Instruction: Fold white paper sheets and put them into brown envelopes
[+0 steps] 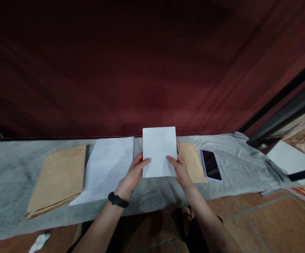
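Envelopes (60, 175) lie well left of the hands; sheets (107, 165) sit just beside the left hand (134, 171). Between the hands is the paper (159, 151), long axis pointing forward, its sides pinched by both, thumbs on top. Nearer the right hand (180, 169) lies a lone envelope (193, 163), then a phone (211, 165).

Grey cloth (5, 175): brown envelope stack (59, 175) left, then white paper (108, 168), lone envelope (193, 163), phone (211, 165).
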Demonstrator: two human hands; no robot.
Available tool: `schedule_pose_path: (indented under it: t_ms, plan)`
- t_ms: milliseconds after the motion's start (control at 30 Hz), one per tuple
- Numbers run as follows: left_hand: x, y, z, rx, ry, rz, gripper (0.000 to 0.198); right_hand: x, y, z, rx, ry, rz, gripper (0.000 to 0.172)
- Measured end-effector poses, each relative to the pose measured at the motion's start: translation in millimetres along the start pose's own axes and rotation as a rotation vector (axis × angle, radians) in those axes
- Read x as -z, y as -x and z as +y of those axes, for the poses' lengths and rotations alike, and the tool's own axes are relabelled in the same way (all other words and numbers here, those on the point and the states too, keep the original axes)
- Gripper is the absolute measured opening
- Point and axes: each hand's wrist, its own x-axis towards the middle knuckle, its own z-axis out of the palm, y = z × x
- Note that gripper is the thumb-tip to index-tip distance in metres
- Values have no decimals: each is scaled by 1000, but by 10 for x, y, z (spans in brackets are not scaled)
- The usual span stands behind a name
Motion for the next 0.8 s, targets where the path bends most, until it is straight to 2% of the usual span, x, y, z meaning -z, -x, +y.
schedule_pose_path:
  t_ms: [100,233,367,533,700,800]
  plan:
    - [-12,19,-16,-8,-56,43,53,29,-16,6,-26,28,-30,44]
    - [36,25,-49,4,-125,27,53,128,-88,57,7,88,-38,45]
    - [84,71,-78,39,-195,52,50,239,-172,190,42,204,-12,38]
    - [113,131,-104,56,-230,160,39,281,-203,299,-5,282,-30,39]
    - [105,104,-33,4,-192,125,39,214,-177,163,14,150,-101,34]
    - [94,63,62,-122,-257,131,30,191,-174,20,132,143,-99,26]
